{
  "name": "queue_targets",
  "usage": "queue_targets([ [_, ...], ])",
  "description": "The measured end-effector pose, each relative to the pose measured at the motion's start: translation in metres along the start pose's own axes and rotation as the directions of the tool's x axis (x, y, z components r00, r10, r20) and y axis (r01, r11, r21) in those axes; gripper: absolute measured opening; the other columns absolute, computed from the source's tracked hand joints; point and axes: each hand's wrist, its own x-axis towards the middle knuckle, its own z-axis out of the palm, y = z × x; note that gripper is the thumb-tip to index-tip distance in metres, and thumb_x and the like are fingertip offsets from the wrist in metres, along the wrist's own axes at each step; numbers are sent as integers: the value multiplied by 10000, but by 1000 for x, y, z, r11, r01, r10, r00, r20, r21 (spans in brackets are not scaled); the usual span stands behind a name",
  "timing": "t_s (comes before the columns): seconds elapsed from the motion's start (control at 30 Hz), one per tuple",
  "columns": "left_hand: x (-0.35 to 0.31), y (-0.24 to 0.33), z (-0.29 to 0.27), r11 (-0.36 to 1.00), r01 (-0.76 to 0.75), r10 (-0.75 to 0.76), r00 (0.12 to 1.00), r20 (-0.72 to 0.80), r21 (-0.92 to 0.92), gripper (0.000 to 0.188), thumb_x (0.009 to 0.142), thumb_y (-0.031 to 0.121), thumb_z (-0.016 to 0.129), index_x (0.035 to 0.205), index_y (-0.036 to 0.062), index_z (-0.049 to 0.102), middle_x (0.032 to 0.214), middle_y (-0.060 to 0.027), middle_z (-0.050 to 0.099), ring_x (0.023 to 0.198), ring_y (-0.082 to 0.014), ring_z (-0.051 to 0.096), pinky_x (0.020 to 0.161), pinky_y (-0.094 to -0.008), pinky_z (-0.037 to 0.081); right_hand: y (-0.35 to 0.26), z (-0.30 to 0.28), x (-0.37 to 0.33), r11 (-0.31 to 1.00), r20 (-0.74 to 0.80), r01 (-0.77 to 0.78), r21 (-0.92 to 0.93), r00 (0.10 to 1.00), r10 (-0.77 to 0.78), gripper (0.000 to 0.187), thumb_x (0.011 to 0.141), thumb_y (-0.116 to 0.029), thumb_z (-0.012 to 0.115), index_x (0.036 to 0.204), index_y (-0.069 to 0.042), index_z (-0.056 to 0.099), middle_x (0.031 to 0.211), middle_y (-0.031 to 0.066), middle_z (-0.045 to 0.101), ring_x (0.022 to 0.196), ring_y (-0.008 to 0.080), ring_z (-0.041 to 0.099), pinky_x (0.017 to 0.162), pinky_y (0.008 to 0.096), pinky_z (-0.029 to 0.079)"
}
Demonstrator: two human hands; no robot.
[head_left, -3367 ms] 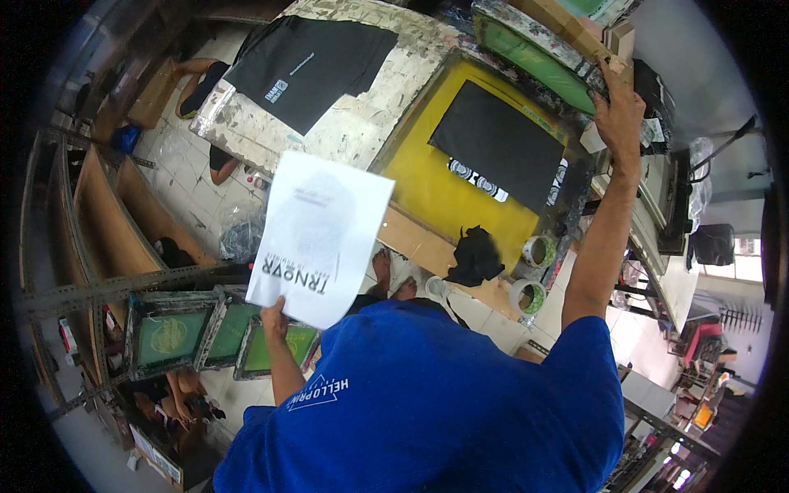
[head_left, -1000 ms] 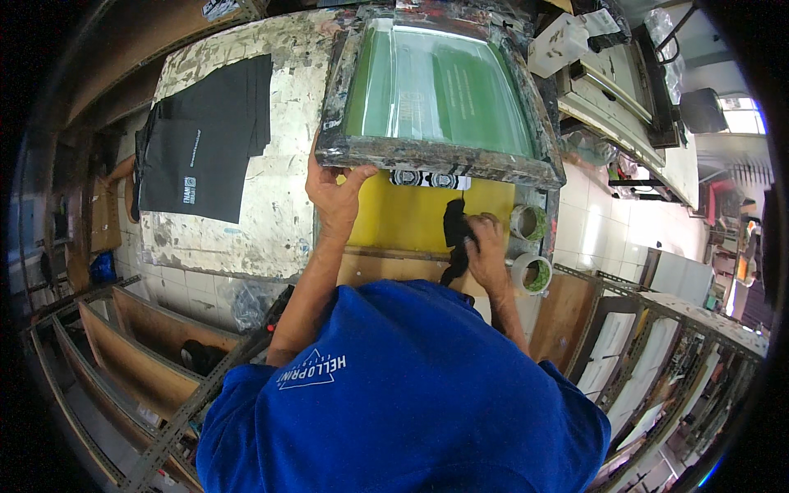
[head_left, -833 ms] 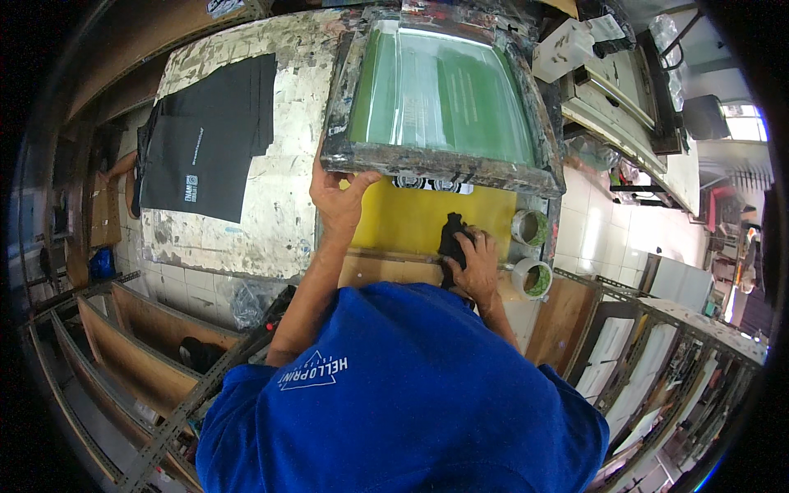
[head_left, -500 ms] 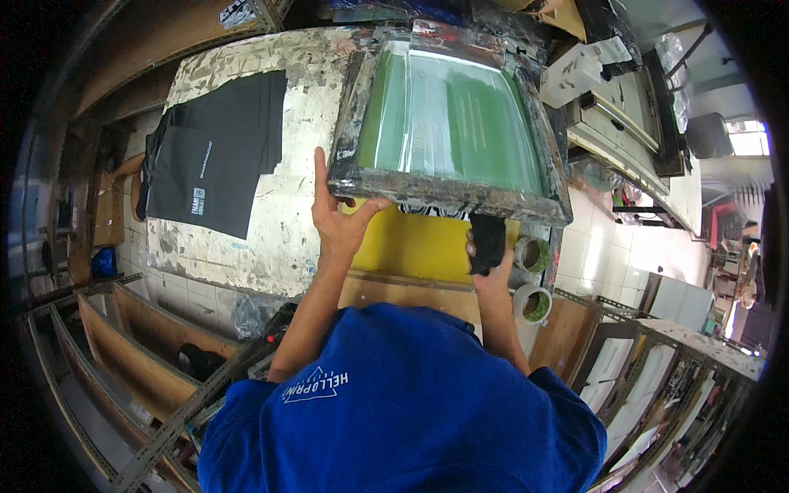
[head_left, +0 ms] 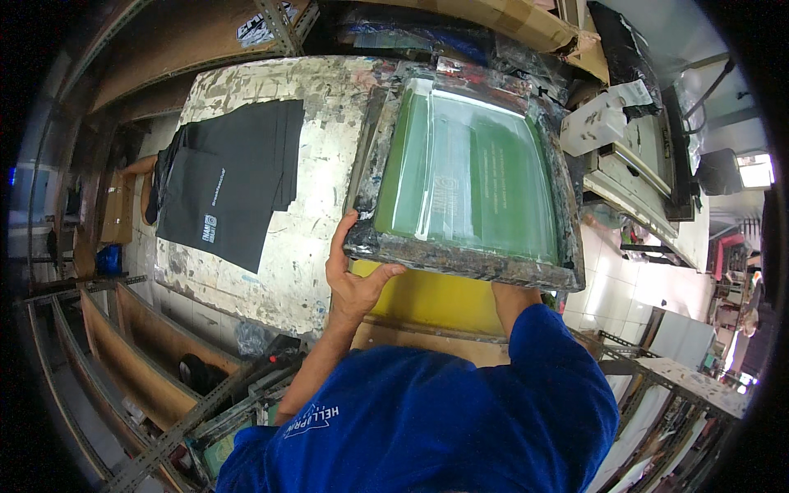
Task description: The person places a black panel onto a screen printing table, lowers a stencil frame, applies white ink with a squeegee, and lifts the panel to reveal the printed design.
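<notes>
A screen printing frame (head_left: 468, 261) with green mesh (head_left: 514, 197) and whitish streaks of ink is tilted up at its near edge. My left hand (head_left: 355, 283) grips its near left corner, thumb along the front edge and fingers at the side. My right wrist (head_left: 514, 302) reaches under the frame's near right part; the hand itself is hidden there, so what it holds does not show. Beneath the frame lies a yellow board (head_left: 440, 300). To the left, black fabric pieces (head_left: 230, 177) with small white prints lie stacked on the paint-stained table (head_left: 316, 222).
Wooden shelves (head_left: 156, 329) stand at the lower left, with a metal rail beside them. A white plastic container (head_left: 593, 123) sits right of the frame. A drying rack (head_left: 649, 411) stands at the lower right. At the far left, another person's arm (head_left: 140, 167) shows beside the table.
My right hand, which held a black cloth in front of the frame, has gone underneath it and out of sight. My left hand stays on the corner. The view has shifted slightly.
</notes>
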Motion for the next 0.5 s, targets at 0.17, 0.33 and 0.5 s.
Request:
queue_targets([
  [0.17, -7, -8, 1, 1000, 24, -24, 1000, 8, 19, 965, 679, 61, 925, 1474, -32, 388, 1427, -211, 513, 1260, -260, 547, 1083, -367, 446, 0, 0, -15, 990, 144, -138, 36, 981, 132, 424, 982, -419, 506, 1256, -115, 616, 1187, 152, 661, 964, 305, 628, 641, 392, 540],
  [0.33, -7, -8, 7, 1000, -22, 22, 1000, -7, -9, 967, 695, 27, 909, 1498, -10, 371, 1388, -189, 540, 1228, -240, 557, 1066, -353, 459, 5, -14, -81, 928, 51, -344, -145, 934, 354, 412, 985, -389, 508, 1277, -119, 616, 1220, 151, 659, 1018, 316, 630, 660, 395, 542],
  [0.5, -23, -37, 7, 1000, -26, 26, 999, -41, -12, 1019, 705, 14, 894, 1540, 1, 310, 1422, -169, 518, 1243, -231, 542, 1077, -348, 451, -5, -37, -167, -406, -187, -164, -899, 982, 17, 277, 915, -265, 667, 1109, -67, 668, 989, 154, 642, 883, 289, 653, 802, 363, 532],
])
